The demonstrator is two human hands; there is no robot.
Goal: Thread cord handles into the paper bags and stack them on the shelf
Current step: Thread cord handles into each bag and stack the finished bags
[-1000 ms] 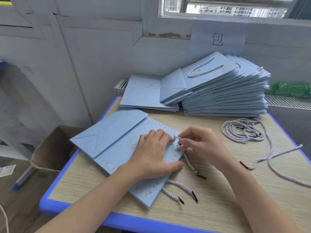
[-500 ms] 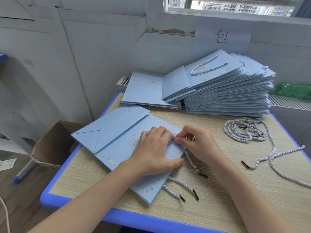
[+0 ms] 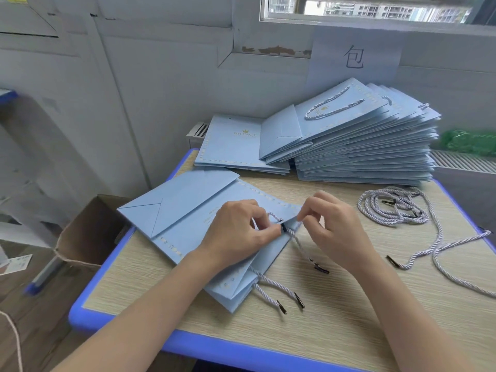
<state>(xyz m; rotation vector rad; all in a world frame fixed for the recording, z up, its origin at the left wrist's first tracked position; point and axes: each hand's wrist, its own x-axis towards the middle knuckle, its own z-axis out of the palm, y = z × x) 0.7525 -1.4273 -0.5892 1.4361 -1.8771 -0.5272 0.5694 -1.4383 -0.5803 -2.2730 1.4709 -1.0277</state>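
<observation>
**Hands work a cord at the bag's edge**

A flat blue bag [image 3: 188, 210] lies on the table [image 3: 349, 318], right under both hands. The left hand [image 3: 241, 232] rests on the bag w/ fingers curled, pinching the cord [image 3: 296, 241] near its dark tip. Just right of it, the right hand [image 3: 332, 224] pinches the bag's top edge btwn thumb & finger, other fingers bent. The cord hangs down from btwn the hands onto the table. Two more cord ends [image 3: 279, 291] stick out below the left hand. Far right of the right hand sits a pile of loose cords [image 3: 389, 208]. Behind both hands is a stack of bags [image 3: 362, 157].
</observation>
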